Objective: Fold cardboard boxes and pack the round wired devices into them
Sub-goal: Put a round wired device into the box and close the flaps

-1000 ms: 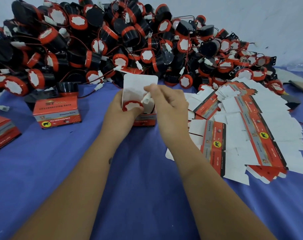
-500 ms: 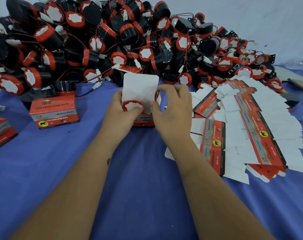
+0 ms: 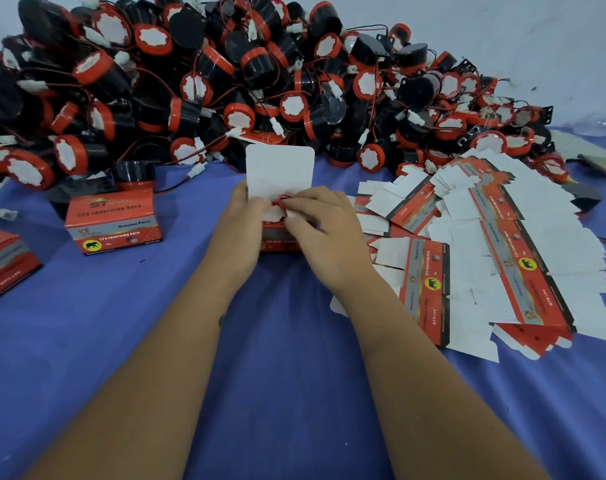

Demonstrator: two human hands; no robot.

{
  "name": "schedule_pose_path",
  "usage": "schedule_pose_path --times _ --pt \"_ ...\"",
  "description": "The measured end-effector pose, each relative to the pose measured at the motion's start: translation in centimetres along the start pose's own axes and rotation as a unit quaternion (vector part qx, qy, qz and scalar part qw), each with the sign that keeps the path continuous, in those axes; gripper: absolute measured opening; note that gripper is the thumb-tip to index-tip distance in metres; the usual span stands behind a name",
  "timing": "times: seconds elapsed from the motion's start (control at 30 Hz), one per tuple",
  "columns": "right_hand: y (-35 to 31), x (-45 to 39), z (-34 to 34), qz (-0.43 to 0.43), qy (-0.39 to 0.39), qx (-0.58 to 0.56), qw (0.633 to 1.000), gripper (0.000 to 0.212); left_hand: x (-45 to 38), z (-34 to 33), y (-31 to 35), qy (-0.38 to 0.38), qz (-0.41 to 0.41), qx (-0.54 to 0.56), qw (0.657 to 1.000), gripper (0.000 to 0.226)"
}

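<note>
My left hand [image 3: 240, 230] steadies the open box [image 3: 280, 237]; my right hand [image 3: 324, 233] pinches the wire [image 3: 283, 199] in. Finished boxes [image 3: 114, 220] sit left, flat blanks [image 3: 485, 244] and a device heap [image 3: 225, 81] remain.

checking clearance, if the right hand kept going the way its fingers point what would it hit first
Probably the left hand: the right hand points leftward across the open box, fingertips already almost touching it. Depth is unclear.

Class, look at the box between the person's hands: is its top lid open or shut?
Open. The white lid flap stands upright above the box, between the left hand and right hand.
</note>
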State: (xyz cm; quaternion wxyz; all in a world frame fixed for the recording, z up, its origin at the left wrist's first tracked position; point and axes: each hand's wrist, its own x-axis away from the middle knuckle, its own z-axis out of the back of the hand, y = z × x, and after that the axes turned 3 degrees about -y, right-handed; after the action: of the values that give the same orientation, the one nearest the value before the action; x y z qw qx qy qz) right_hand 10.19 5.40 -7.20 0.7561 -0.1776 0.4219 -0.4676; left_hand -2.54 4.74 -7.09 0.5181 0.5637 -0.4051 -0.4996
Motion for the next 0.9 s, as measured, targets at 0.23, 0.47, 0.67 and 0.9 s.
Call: schedule_pose_path --times 0.23,0.47,0.67,0.9 --pt "-0.2 -0.3 0.0 -0.025 0.002 0.017 1.0 0.025 0.0 0.1 0.5 -0.029 -0.004 0.086 0.996 0.048" --pt "-1.0 0.1 0.1 -0.078 0.057 -0.155 0.983 0.057 -0.2 0.8 -0.2 -0.019 -0.014 -0.06 0.998 0.035" --pt "-0.4 0.2 1.2 -0.072 0.057 -0.178 0.98 0.026 0.2 1.3 -0.2 0.064 -0.104 -0.11 0.986 0.027" --pt "0.3 0.1 1.5 -0.124 0.026 -0.232 0.964 0.01 0.1 2.7 0.2 -0.08 0.01 0.008 0.997 0.032"
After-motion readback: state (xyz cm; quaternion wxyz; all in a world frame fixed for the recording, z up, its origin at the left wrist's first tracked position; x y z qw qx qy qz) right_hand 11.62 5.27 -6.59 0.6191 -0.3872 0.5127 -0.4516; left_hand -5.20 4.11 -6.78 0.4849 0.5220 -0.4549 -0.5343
